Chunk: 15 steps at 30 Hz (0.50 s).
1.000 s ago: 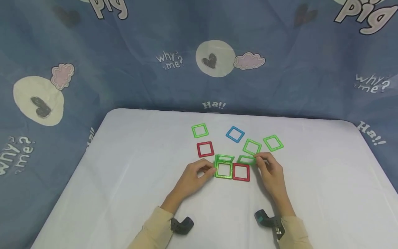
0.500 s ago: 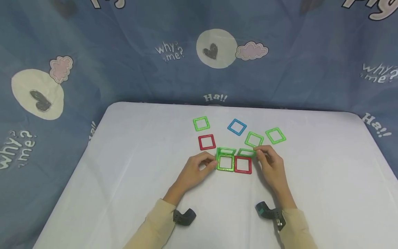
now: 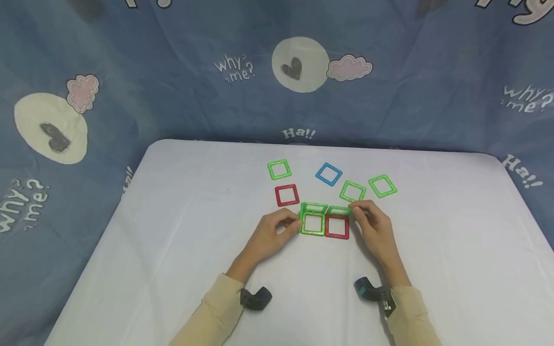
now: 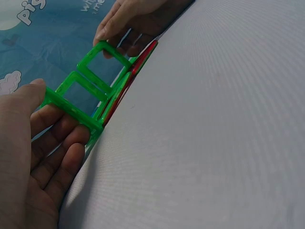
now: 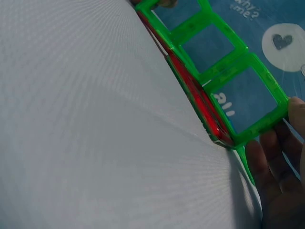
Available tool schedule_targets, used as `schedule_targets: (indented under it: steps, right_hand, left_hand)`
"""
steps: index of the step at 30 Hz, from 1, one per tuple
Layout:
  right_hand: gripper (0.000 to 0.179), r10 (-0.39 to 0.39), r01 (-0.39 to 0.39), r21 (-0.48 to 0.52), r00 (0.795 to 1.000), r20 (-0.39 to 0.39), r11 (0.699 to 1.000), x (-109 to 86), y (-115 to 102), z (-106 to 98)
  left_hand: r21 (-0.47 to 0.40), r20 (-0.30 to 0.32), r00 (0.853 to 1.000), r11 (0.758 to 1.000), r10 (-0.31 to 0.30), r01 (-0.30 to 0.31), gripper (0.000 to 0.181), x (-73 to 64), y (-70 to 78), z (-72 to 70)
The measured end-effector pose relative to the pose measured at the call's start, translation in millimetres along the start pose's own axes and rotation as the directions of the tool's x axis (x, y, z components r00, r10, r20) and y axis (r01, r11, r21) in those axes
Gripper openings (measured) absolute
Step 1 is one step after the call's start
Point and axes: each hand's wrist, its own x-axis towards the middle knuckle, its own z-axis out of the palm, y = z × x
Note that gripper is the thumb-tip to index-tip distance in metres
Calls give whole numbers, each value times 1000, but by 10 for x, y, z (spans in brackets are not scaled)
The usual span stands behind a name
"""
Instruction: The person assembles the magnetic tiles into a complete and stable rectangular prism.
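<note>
Square frame-shaped magnetic tiles are joined in front of me in the head view. A green tile (image 3: pixel 312 234) lies flat, side by side with a flat red tile (image 3: pixel 337 237). Behind the flat green one stands another green tile (image 3: pixel 315 204). My left hand (image 3: pixel 270 235) pinches a green side tile (image 4: pixel 71 110) standing at the left end, thumb at its upper edge and fingers on its outer face. My right hand (image 3: pixel 375 230) pinches the outer corner of a green tile (image 5: pixel 262 126) standing along the red tile's back edge, right beside the other upright tile.
Loose tiles lie beyond the joined ones: a red tile (image 3: pixel 277 196), a green tile (image 3: pixel 281 178), a blue tile (image 3: pixel 324 180), and two more green ones, the nearer green tile (image 3: pixel 344 188) close to my right fingertips. A patterned blue cloth (image 3: pixel 195 96) hangs behind the white table (image 3: pixel 182 202).
My right hand has moved slightly left with its green tile, narrowing the gap to the other upright green tile. My left hand keeps its hold. The head view has tipped downward a little.
</note>
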Motion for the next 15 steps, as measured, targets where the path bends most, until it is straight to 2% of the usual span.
schedule_targets:
  steps: [10,15]
  right_hand:
    - [18,61,-60,-68,998,11,996,18,-21,8]
    - [19,117,-117,-76,993,-6,990,30,139,36]
  left_hand:
    - [-3,11,1000,1000,-10,10,14,15,5,-10]
    - [-6,13,1000,1000,-3,3,16,13,1,-8]
